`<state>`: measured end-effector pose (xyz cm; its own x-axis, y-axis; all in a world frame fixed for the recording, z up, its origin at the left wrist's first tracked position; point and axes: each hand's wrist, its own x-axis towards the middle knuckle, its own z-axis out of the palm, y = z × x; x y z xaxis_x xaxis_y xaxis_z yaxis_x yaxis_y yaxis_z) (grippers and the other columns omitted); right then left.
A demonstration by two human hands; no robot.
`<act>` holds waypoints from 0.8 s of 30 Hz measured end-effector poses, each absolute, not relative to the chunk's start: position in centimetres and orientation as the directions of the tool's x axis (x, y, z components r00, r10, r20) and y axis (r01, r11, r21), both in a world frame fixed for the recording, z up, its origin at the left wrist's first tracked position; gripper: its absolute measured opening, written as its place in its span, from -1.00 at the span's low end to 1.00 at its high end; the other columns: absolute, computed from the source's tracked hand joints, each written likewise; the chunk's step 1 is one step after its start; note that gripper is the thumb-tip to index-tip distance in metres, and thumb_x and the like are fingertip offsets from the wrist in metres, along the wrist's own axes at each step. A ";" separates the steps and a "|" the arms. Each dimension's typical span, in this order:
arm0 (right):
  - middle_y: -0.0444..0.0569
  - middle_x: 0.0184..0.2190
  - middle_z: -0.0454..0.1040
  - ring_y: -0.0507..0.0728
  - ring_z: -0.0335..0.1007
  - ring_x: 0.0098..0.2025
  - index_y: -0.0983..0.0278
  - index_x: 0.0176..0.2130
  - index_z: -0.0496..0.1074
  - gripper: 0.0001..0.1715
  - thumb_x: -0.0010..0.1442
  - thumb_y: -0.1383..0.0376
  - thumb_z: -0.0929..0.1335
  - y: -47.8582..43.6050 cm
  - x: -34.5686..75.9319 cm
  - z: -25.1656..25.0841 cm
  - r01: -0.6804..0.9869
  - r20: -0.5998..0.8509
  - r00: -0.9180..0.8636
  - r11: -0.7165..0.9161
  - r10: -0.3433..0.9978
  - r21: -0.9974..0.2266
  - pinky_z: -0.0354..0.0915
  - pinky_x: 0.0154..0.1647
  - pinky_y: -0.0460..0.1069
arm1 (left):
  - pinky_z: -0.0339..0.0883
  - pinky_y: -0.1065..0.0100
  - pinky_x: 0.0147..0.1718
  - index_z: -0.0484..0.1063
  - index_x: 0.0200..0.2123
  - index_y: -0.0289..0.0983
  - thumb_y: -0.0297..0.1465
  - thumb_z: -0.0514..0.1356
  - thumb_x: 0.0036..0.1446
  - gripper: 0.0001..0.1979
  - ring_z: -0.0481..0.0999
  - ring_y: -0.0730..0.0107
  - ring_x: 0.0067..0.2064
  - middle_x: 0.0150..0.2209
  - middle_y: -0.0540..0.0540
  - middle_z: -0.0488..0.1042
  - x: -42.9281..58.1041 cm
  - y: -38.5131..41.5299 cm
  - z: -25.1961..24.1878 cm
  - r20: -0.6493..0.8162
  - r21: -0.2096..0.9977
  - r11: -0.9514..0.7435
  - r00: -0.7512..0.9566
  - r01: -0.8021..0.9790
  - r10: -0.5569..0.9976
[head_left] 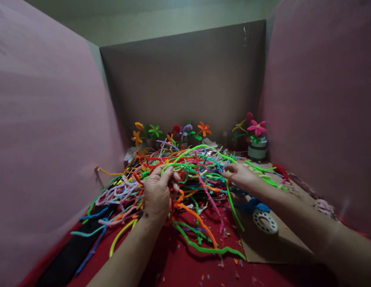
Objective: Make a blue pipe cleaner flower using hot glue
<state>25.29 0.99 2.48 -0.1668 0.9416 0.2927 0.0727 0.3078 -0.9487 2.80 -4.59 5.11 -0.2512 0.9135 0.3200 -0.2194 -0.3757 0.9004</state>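
Note:
A bright green pipe cleaner (200, 146) arches over a tangled heap of many-coloured pipe cleaners (188, 167). One end of it is pinched between the thumb and fingers of my left hand (160, 191), which is closed in front of the heap. My right hand (237, 176) is at the heap's right side, its fingers bent together on the far part of the green strand. Below those fingers a green length (233, 205) hangs down; whether it is the same strand is hidden. An orange pipe cleaner (199, 219) lies just below my left hand.
Pipe-cleaner flowers (205, 128) line the back, with a pink flower (257, 128) in a jar (257, 149) at right. A white perforated ring (265, 222) lies on cardboard (272, 249). Scraps dot the red cloth (179, 271). Pink side panels (48, 131) enclose the workspace.

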 end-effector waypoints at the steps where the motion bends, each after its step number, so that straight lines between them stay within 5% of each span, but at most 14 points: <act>1: -0.18 -0.75 0.29 -0.01 0.12 -0.66 0.26 -0.62 0.40 -0.86 -0.15 0.46 0.40 -0.4 24.9 2.9 0.118 0.291 -0.168 0.312 0.942 -0.943 0.07 -0.64 -0.09 | 0.05 0.57 -0.78 0.29 -0.42 -0.28 -0.34 0.18 0.01 -0.86 0.26 0.61 -0.72 -0.62 0.10 0.38 2.9 -4.8 5.1 0.332 0.905 -0.382 -0.246 -0.190 0.910; 4: -0.04 -0.54 0.44 0.08 0.31 -0.48 0.26 -0.46 0.47 -0.86 0.07 0.37 0.31 -4.7 23.3 4.8 0.377 0.477 -0.304 0.564 0.825 -0.735 0.23 -0.45 -0.02 | 0.08 0.56 -0.76 0.33 -0.39 -0.28 -0.33 0.17 0.03 -0.86 0.27 0.61 -0.72 -0.62 0.09 0.38 3.3 -5.5 5.3 0.368 0.913 -0.395 -0.211 -0.105 0.906; 7: 0.04 -0.25 0.46 0.14 0.34 -0.22 0.23 -0.17 0.44 -0.72 0.17 0.42 0.22 -7.2 21.5 6.9 0.386 0.746 -0.404 0.838 0.529 -0.386 0.26 -0.21 0.04 | 0.11 0.53 -0.75 0.36 -0.38 -0.29 -0.31 0.16 0.05 -0.85 0.27 0.59 -0.72 -0.64 0.08 0.37 3.8 -6.2 5.3 0.387 0.917 -0.396 -0.139 -0.041 0.912; 10: 0.10 -0.20 0.44 0.19 0.26 -0.15 0.29 -0.10 0.41 -0.69 0.19 0.42 0.21 -7.2 20.1 8.1 0.529 0.819 -0.440 0.843 0.368 -0.095 0.20 -0.11 0.11 | 0.13 0.52 -0.74 0.37 -0.38 -0.29 -0.32 0.14 0.06 -0.86 0.26 0.58 -0.72 -0.66 0.09 0.36 4.5 -6.9 5.3 0.381 0.924 -0.381 -0.060 0.005 0.923; 13: 0.08 -0.41 0.44 0.18 0.22 -0.28 0.33 -0.32 0.47 -0.75 0.19 0.40 0.21 -6.4 19.4 8.1 0.598 0.763 -0.534 0.801 0.365 0.035 0.21 -0.22 0.09 | 0.10 0.52 -0.75 0.37 -0.44 -0.29 -0.35 0.15 0.05 -0.88 0.24 0.59 -0.72 -0.67 0.10 0.33 4.8 -7.4 5.3 0.385 0.922 -0.385 0.008 0.040 0.923; 21: 0.00 -0.45 0.48 0.10 0.34 -0.37 0.28 -0.44 0.47 -0.84 0.07 0.45 0.30 -7.4 19.0 8.9 0.525 0.699 -0.437 0.792 0.566 -0.313 0.21 -0.33 0.00 | 0.10 0.55 -0.78 0.37 -0.46 -0.31 -0.33 0.20 0.00 -0.85 0.29 0.58 -0.72 -0.64 0.03 0.41 4.2 -8.0 6.3 0.253 0.960 -0.229 0.152 -0.158 0.955; 24: -0.06 -0.49 0.49 0.07 0.35 -0.43 0.26 -0.46 0.49 -0.83 0.03 0.44 0.31 -7.9 19.0 9.7 0.368 0.635 -0.364 0.731 0.682 -0.574 0.22 -0.38 -0.02 | 0.10 0.57 -0.81 0.38 -0.47 -0.32 -0.28 0.23 -0.04 -0.80 0.27 0.60 -0.74 -0.65 0.02 0.42 4.0 -8.1 6.7 0.171 0.957 -0.114 0.200 -0.268 0.965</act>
